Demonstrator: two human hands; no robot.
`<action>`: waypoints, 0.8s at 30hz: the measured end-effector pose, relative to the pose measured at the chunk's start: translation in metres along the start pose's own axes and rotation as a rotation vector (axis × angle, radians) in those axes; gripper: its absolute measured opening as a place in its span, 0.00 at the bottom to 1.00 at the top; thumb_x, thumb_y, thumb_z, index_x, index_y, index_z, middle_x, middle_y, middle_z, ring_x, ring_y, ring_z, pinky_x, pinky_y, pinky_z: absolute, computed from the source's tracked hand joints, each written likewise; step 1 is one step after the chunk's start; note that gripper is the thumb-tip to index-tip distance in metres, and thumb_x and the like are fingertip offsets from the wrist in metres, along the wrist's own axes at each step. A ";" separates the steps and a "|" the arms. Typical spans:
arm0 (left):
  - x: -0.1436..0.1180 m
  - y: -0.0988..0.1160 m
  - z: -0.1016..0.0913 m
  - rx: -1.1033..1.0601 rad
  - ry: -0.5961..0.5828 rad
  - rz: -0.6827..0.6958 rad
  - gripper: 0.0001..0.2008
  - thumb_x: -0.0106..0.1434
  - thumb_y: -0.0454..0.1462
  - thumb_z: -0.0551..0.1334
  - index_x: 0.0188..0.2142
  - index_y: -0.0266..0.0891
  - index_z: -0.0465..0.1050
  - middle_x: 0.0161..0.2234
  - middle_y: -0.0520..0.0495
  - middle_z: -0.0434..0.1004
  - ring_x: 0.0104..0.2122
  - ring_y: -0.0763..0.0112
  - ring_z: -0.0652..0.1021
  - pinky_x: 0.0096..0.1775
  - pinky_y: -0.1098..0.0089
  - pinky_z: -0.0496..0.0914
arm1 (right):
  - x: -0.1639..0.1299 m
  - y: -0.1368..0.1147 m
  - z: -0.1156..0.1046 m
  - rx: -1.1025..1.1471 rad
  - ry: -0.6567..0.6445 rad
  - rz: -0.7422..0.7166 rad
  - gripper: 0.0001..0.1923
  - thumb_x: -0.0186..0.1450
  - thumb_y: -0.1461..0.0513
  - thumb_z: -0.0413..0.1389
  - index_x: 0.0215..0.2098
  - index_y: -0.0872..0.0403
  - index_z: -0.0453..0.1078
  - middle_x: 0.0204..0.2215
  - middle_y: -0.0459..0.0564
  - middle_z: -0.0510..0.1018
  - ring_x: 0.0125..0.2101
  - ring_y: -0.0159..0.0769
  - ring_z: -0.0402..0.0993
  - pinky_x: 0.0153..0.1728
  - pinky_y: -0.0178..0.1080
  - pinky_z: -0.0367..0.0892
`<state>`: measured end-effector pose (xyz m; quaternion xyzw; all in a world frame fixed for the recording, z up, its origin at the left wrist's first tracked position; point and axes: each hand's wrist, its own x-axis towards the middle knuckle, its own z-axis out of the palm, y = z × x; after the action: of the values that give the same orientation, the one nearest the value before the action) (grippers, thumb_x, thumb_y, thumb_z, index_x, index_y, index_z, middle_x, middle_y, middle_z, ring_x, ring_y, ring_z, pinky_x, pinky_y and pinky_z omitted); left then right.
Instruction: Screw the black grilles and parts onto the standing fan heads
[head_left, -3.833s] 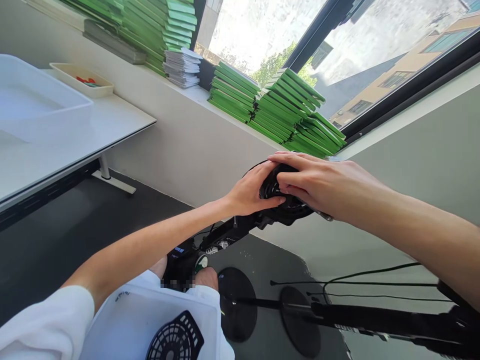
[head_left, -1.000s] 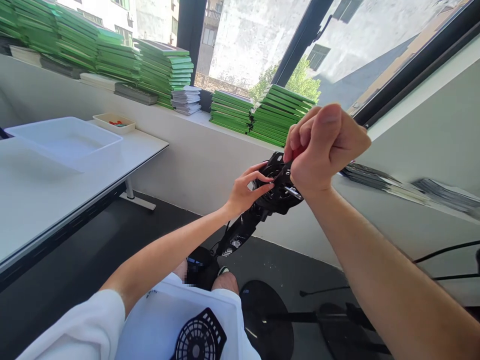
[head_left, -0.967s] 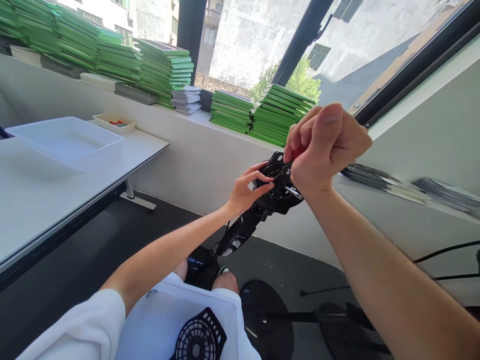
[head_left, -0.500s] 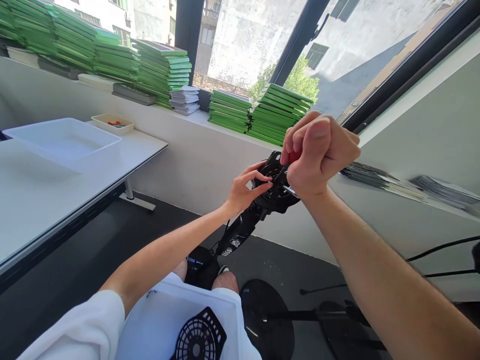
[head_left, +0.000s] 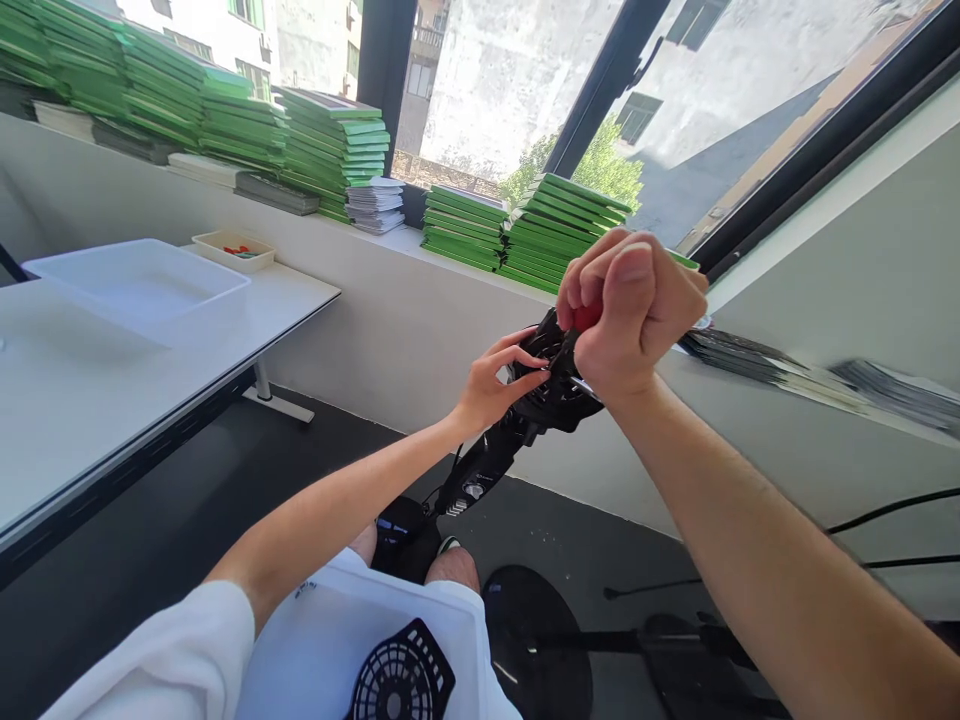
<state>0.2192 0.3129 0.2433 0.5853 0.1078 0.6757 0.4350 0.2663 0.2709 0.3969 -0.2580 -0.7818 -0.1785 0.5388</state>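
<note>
Your right hand (head_left: 634, 305) is fisted around a red-handled screwdriver (head_left: 583, 318); keep it square to the fan head (head_left: 551, 385). Your left hand (head_left: 491, 385) pinches the fan head's rim with its fingers together, so hold that grip steady.

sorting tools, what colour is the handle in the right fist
Red, glimpsed inside the right hand above the fan head, head view.
</note>
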 end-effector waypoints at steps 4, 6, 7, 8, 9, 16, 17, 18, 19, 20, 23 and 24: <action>0.000 -0.001 -0.001 -0.008 -0.006 0.012 0.11 0.66 0.46 0.71 0.35 0.41 0.79 0.61 0.39 0.77 0.62 0.56 0.77 0.66 0.53 0.67 | -0.002 0.002 -0.023 -0.121 -0.169 -0.152 0.09 0.69 0.61 0.43 0.30 0.47 0.56 0.26 0.46 0.66 0.23 0.32 0.63 0.24 0.40 0.60; 0.000 -0.001 -0.001 -0.015 -0.011 0.007 0.12 0.66 0.47 0.71 0.35 0.41 0.79 0.61 0.39 0.77 0.62 0.55 0.77 0.66 0.52 0.67 | -0.003 -0.004 -0.041 -0.282 -0.268 -0.279 0.04 0.65 0.65 0.47 0.34 0.49 0.58 0.30 0.45 0.70 0.24 0.31 0.63 0.25 0.39 0.59; 0.000 -0.002 -0.002 -0.014 -0.016 0.001 0.12 0.66 0.47 0.71 0.35 0.42 0.79 0.62 0.40 0.76 0.62 0.55 0.77 0.66 0.52 0.67 | -0.003 -0.010 -0.050 -0.386 -0.320 -0.340 0.06 0.64 0.67 0.48 0.37 0.49 0.60 0.31 0.45 0.72 0.24 0.30 0.63 0.25 0.38 0.59; -0.001 -0.002 -0.002 -0.011 -0.020 -0.005 0.12 0.66 0.48 0.71 0.35 0.42 0.79 0.62 0.40 0.76 0.63 0.55 0.77 0.66 0.52 0.66 | -0.003 -0.017 -0.060 -0.498 -0.392 -0.378 0.08 0.64 0.68 0.50 0.40 0.50 0.61 0.33 0.46 0.74 0.25 0.30 0.64 0.26 0.37 0.60; -0.001 -0.002 -0.002 -0.009 -0.024 -0.009 0.12 0.66 0.47 0.71 0.36 0.42 0.79 0.62 0.41 0.76 0.63 0.55 0.76 0.66 0.52 0.66 | -0.003 -0.026 -0.070 -0.608 -0.459 -0.411 0.08 0.65 0.68 0.52 0.42 0.51 0.62 0.35 0.47 0.76 0.26 0.30 0.66 0.25 0.36 0.59; -0.002 0.000 -0.003 0.012 -0.029 -0.026 0.09 0.66 0.44 0.71 0.36 0.42 0.79 0.63 0.40 0.76 0.63 0.55 0.77 0.66 0.52 0.67 | -0.004 -0.066 -0.121 -0.817 -0.758 -0.359 0.05 0.76 0.61 0.52 0.49 0.52 0.65 0.41 0.50 0.82 0.26 0.30 0.73 0.21 0.34 0.63; -0.002 0.001 -0.003 0.021 -0.029 -0.031 0.08 0.66 0.44 0.71 0.36 0.42 0.79 0.63 0.40 0.76 0.63 0.55 0.76 0.66 0.52 0.67 | -0.006 -0.067 -0.124 -0.784 -0.754 -0.328 0.05 0.77 0.61 0.51 0.50 0.52 0.65 0.41 0.51 0.82 0.27 0.31 0.76 0.22 0.34 0.65; -0.002 0.002 -0.003 0.030 -0.027 -0.033 0.08 0.67 0.43 0.71 0.36 0.42 0.79 0.63 0.40 0.76 0.64 0.55 0.76 0.66 0.51 0.67 | -0.007 -0.068 -0.125 -0.761 -0.745 -0.306 0.05 0.77 0.60 0.51 0.50 0.52 0.65 0.42 0.51 0.82 0.29 0.32 0.78 0.23 0.35 0.67; -0.002 0.002 -0.003 0.039 -0.025 -0.034 0.08 0.67 0.43 0.71 0.36 0.42 0.79 0.63 0.40 0.76 0.64 0.55 0.76 0.67 0.51 0.67 | -0.009 -0.068 -0.124 -0.754 -0.738 -0.295 0.05 0.76 0.61 0.52 0.50 0.51 0.65 0.42 0.51 0.82 0.31 0.33 0.79 0.23 0.35 0.68; -0.002 0.002 -0.003 0.046 -0.022 -0.033 0.07 0.67 0.42 0.71 0.36 0.42 0.79 0.63 0.40 0.76 0.64 0.55 0.76 0.67 0.51 0.67 | -0.010 -0.068 -0.123 -0.753 -0.733 -0.295 0.05 0.76 0.61 0.52 0.49 0.51 0.65 0.41 0.50 0.82 0.31 0.33 0.80 0.23 0.36 0.69; -0.002 0.003 -0.003 0.060 -0.013 -0.027 0.06 0.66 0.41 0.71 0.36 0.42 0.79 0.62 0.41 0.77 0.63 0.55 0.76 0.66 0.51 0.68 | -0.013 -0.069 -0.116 -0.753 -0.728 -0.301 0.03 0.76 0.63 0.52 0.48 0.52 0.64 0.40 0.49 0.82 0.30 0.32 0.80 0.23 0.35 0.69; -0.002 0.003 -0.003 0.062 -0.013 -0.026 0.06 0.66 0.41 0.71 0.36 0.42 0.79 0.62 0.41 0.77 0.63 0.56 0.76 0.66 0.51 0.68 | -0.013 -0.069 -0.115 -0.750 -0.729 -0.299 0.03 0.76 0.63 0.52 0.48 0.52 0.65 0.40 0.50 0.82 0.30 0.32 0.80 0.23 0.35 0.68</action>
<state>0.2150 0.3106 0.2434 0.6014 0.1335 0.6625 0.4262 0.3149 0.1486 0.4251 -0.3638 -0.8289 -0.4188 0.0723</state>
